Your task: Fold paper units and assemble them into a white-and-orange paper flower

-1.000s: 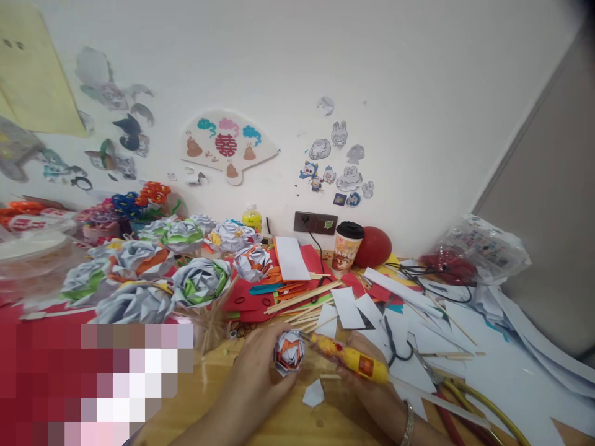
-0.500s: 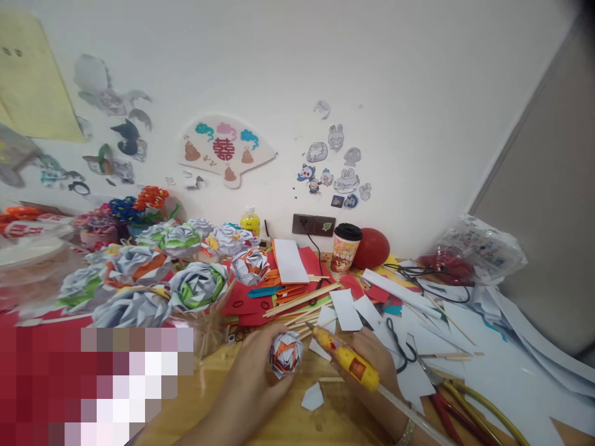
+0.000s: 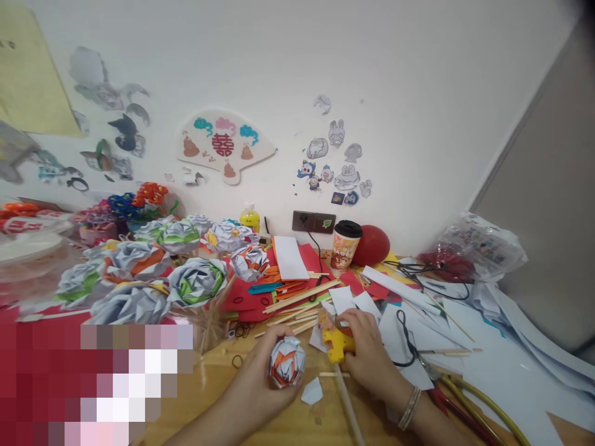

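My left hand (image 3: 264, 384) is wrapped round a small white and orange folded-paper flower (image 3: 287, 362), its petals facing up. To the right, my right hand (image 3: 362, 347) grips a yellow glue gun (image 3: 338, 344) by its handle. A long pale glue stick (image 3: 348, 402) sticks out of the gun's back end toward the front edge of the view. The gun's nozzle points away from me and does not touch the flower. Between the hands a small white paper piece (image 3: 312, 391) lies on the wooden table (image 3: 283, 427).
Several large paper flowers (image 3: 198, 282) stand at the left. Thin wooden sticks (image 3: 302, 296) and coloured paper lie behind my hands. A lidded cup (image 3: 346, 244) and a red balloon (image 3: 372, 246) are by the wall. Pliers (image 3: 465, 396) and white paper sheets are at the right.
The glue gun has turned, so its glue stick now points more toward me, and my right hand shows more clearly on its handle. The flower in my left hand has moved slightly right and tilted.
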A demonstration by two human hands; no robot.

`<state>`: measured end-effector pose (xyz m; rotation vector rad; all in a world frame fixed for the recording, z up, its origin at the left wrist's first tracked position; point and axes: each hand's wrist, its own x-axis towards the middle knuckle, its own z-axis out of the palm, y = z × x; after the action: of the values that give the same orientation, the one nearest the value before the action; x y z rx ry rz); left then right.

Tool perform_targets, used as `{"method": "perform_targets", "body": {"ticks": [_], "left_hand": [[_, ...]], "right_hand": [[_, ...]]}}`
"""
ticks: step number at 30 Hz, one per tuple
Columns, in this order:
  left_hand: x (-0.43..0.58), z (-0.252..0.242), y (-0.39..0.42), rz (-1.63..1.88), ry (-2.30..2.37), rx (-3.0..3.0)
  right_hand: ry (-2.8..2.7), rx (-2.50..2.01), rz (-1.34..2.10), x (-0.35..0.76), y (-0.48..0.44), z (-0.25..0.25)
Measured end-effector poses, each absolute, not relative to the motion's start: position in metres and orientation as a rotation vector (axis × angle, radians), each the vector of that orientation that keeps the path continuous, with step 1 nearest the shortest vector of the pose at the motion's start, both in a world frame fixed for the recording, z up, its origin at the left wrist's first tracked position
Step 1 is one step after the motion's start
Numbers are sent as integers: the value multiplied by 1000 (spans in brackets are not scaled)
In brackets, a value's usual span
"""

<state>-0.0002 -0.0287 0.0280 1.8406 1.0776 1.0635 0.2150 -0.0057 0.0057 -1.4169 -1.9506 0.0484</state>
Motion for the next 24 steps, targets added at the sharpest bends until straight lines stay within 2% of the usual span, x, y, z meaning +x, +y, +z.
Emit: {"method": "perform_targets", "body": {"ticks": [7, 12, 24], "left_hand": [[2, 30, -29, 1023, 1010, 1859], [0, 27, -27, 1028, 980, 1908], [1, 22, -25, 966, 1013, 1888]], "right_hand": [[-2014, -1013, 485, 196, -31, 15], [-1987, -946, 738, 183, -49, 14], [-1938, -993, 808, 178, -48, 1]]}}
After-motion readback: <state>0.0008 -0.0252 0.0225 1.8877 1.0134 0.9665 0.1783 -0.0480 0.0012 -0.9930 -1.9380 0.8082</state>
